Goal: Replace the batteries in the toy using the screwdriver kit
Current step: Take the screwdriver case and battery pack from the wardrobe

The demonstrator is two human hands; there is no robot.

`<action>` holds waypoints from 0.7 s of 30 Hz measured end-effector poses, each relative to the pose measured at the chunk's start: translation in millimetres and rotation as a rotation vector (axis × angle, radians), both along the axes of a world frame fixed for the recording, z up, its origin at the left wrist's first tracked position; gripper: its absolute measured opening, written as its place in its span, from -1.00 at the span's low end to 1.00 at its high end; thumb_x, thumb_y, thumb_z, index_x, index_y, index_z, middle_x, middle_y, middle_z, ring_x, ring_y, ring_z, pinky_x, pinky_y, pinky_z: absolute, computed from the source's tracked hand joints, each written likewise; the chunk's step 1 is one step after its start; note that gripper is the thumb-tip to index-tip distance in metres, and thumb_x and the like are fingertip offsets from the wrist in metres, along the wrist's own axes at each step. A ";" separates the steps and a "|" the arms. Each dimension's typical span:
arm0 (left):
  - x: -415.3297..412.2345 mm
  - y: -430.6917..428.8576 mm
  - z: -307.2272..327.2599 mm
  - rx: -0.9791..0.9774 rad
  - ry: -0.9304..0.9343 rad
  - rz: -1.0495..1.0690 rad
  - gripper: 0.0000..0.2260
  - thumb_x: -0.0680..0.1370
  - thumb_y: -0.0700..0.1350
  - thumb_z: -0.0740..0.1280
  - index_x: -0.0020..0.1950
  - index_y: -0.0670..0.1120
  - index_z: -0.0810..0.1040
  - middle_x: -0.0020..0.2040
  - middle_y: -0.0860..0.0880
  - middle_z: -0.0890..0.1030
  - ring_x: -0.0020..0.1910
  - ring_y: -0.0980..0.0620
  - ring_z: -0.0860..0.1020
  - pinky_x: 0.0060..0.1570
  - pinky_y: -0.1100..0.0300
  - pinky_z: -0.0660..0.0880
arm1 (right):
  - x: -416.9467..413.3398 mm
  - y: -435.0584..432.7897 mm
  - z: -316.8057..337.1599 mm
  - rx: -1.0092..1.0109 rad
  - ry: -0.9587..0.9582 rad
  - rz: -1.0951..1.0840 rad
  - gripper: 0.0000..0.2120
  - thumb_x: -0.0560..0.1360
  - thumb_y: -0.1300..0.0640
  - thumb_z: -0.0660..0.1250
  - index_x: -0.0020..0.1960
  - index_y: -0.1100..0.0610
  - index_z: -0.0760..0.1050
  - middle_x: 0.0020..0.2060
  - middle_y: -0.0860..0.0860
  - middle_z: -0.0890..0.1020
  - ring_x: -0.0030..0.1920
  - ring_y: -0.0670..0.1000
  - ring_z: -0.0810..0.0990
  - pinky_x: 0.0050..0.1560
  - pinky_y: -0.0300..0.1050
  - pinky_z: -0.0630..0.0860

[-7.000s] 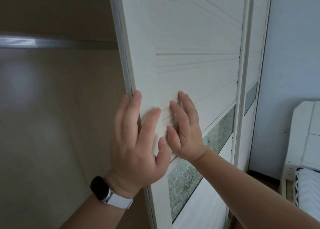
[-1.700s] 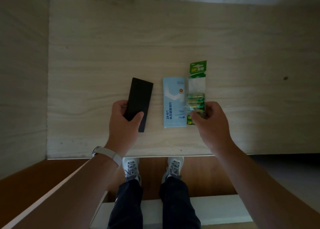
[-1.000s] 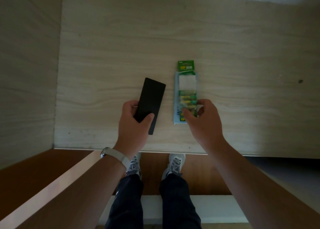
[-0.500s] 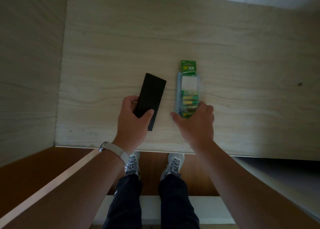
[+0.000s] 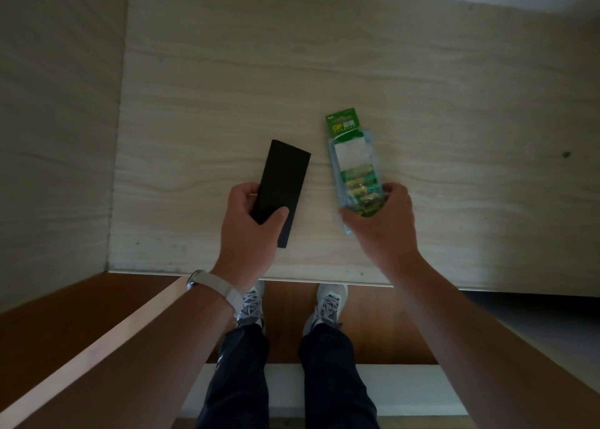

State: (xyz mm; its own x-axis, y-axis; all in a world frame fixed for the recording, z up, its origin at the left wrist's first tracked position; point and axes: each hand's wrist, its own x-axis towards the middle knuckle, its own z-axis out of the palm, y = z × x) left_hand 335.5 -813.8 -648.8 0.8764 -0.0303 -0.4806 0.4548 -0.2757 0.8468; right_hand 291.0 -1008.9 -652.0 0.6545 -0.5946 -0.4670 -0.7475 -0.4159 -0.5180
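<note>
The left hand (image 5: 246,224) is clamped on a flat black case (image 5: 281,188), thumb on its top face and fingers curled around its left edge. The right hand (image 5: 381,225) is closed on the near end of a battery pack (image 5: 355,169), which lies stacked on a pale blue box (image 5: 370,139) of which only thin edges show. The hands are apart, side by side, just over the front edge of a wooden shelf (image 5: 324,55).

Both items run lengthwise away from the hands, toward the back of the shelf, far ends tipped slightly right. Each hand grips only the near end, so most of each length sticks out beyond the fingers. The case leans on the shelf or just above it; I cannot tell which.

No toy is in view. The black case is probably the screwdriver kit, though it could be the blue box; neither is legible here.

This looks like the gathering step: supplies gripped, nothing opened. Pulling straight back along those long axes should clear the shelf edge; the stacked pair on the right could slip apart if the grip is only on the top pack.
</note>
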 end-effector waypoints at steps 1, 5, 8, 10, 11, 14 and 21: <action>0.1 0.3 -0.2 0.001 -0.001 -0.004 -0.63 0.54 -0.24 0.46 0.05 0.15 0.37 -0.01 0.08 0.61 -0.19 0.30 0.64 -0.31 0.40 0.55 | -0.3 -2.0 0.1 0.068 -0.015 -0.029 -0.26 0.24 -0.08 0.56 0.29 0.11 0.33 0.12 0.04 0.52 0.08 0.08 0.58 0.03 0.13 0.60; 0.7 0.7 -0.6 0.004 0.002 -0.006 -0.63 0.54 -0.23 0.46 0.04 0.17 0.38 0.00 0.07 0.62 -0.18 0.26 0.65 -0.31 0.38 0.56 | -2.0 -4.7 1.1 0.214 -0.067 -0.078 -0.32 0.26 -0.06 0.55 0.31 0.01 0.39 0.11 0.03 0.58 0.01 -0.01 0.65 -0.08 -0.02 0.66; 0.7 0.3 -0.5 0.009 0.005 -0.003 -0.64 0.54 -0.22 0.47 0.04 0.17 0.38 0.00 0.07 0.63 -0.16 0.23 0.66 -0.30 0.35 0.58 | -0.9 -7.2 0.9 0.258 -0.119 -0.071 -0.61 0.30 0.03 0.55 0.04 -0.13 0.47 -0.07 -0.08 0.65 -0.18 -0.19 0.66 -0.38 -0.37 0.52; 0.7 -0.2 0.3 0.007 0.004 -0.001 -0.64 0.54 -0.21 0.47 0.04 0.18 0.39 -0.01 0.09 0.62 -0.17 0.26 0.65 -0.30 0.37 0.58 | -1.0 -10.2 -0.1 0.295 -0.106 -0.095 -0.60 0.32 0.07 0.56 0.07 -0.06 0.46 -0.08 -0.08 0.65 -0.22 -0.21 0.65 -0.41 -0.40 0.48; 0.7 -0.4 0.7 0.005 0.005 0.000 -0.64 0.54 -0.21 0.47 0.04 0.18 0.39 -0.01 0.09 0.62 -0.18 0.27 0.65 -0.30 0.37 0.57 | -1.4 -11.3 -0.4 0.313 -0.098 -0.109 -0.58 0.33 0.07 0.56 0.09 -0.02 0.45 -0.08 -0.08 0.64 -0.21 -0.20 0.65 -0.41 -0.40 0.47; 0.9 -1.1 1.4 0.004 0.008 0.000 -0.64 0.54 -0.22 0.47 0.04 0.18 0.38 -0.02 0.09 0.62 -0.19 0.28 0.64 -0.30 0.37 0.57 | -3.1 -14.9 -2.1 0.338 -0.090 -0.108 -0.58 0.33 0.05 0.57 0.08 -0.01 0.42 -0.09 -0.07 0.63 -0.18 -0.15 0.65 -0.42 -0.41 0.45; -0.7 -3.8 1.5 0.000 0.007 0.006 -0.64 0.54 -0.23 0.47 0.04 0.16 0.38 -0.02 0.08 0.62 -0.19 0.29 0.65 -0.33 0.40 0.55 | -4.0 -16.5 -0.4 0.372 -0.143 -0.106 -0.62 0.35 0.08 0.55 -0.01 -0.10 0.39 -0.09 -0.09 0.62 -0.23 -0.26 0.63 -0.39 -0.41 0.47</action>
State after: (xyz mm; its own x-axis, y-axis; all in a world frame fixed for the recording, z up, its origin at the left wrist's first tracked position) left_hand 334.9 -817.6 -647.2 0.8730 -0.0253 -0.4870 0.4625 -0.2736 0.8434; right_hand 287.0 -1025.4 -652.4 0.6726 -0.4701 -0.5716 -0.6855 -0.1046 -0.7205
